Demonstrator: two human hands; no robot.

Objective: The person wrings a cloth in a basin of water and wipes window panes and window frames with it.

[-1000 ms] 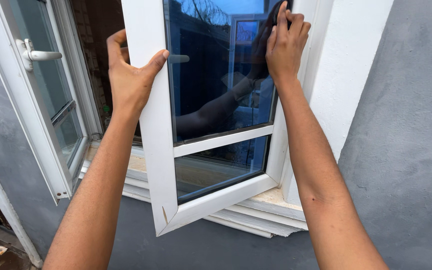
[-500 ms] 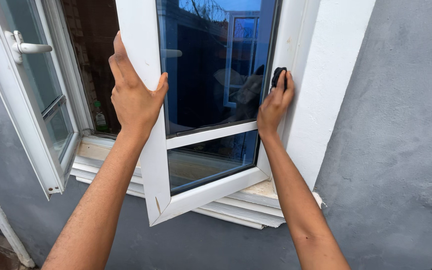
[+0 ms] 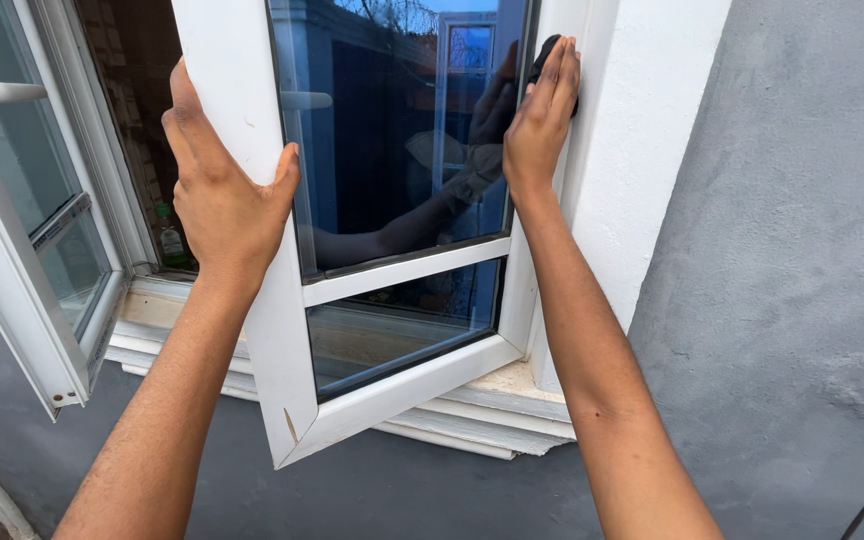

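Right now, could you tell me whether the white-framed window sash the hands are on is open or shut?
Open: the white-framed window sash swings outward from the wall, its free lower corner hanging clear of the sill.

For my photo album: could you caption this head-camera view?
Left hand grips the open white window sash while right hand presses a black cloth on its frame.

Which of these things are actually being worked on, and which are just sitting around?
In use:
- open white window sash, gripped at its edge by the left hand
- black cloth, pressed to the sash's hinge side by the right hand

Just there:
- green bottle on the inner sill
- other open sash
- grey wall
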